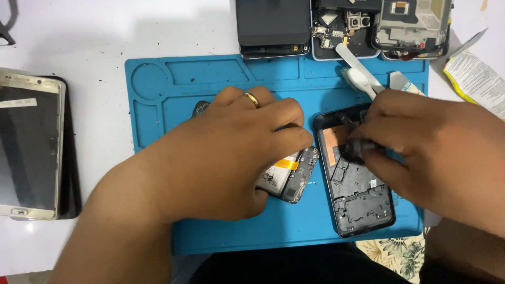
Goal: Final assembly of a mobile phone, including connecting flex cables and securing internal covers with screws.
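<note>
Over the blue mat (210,236), left hand (221,158) palm-down flat on an opened phone (292,176), right hand (426,142) pinching a small dark part (356,149).

Counts, relative to the blue work mat (210,79):
- Two opened phone assemblies on it: a battery-side body (290,176) and a black frame (357,194).
- Three opened phones along its far edge (273,26) (344,29) (413,26).
- One gold phone (29,144) left of it.
- One white brush (360,71) on it.

Two bare hands in shot, forearms uncovered, no sleeves, no gloves. Left hand (221,158): plain gold ring (252,99), smooth rounded band, on one finger. Right hand (436,152): nothing worn on visible fingers. Short, unpainted nails.
</note>
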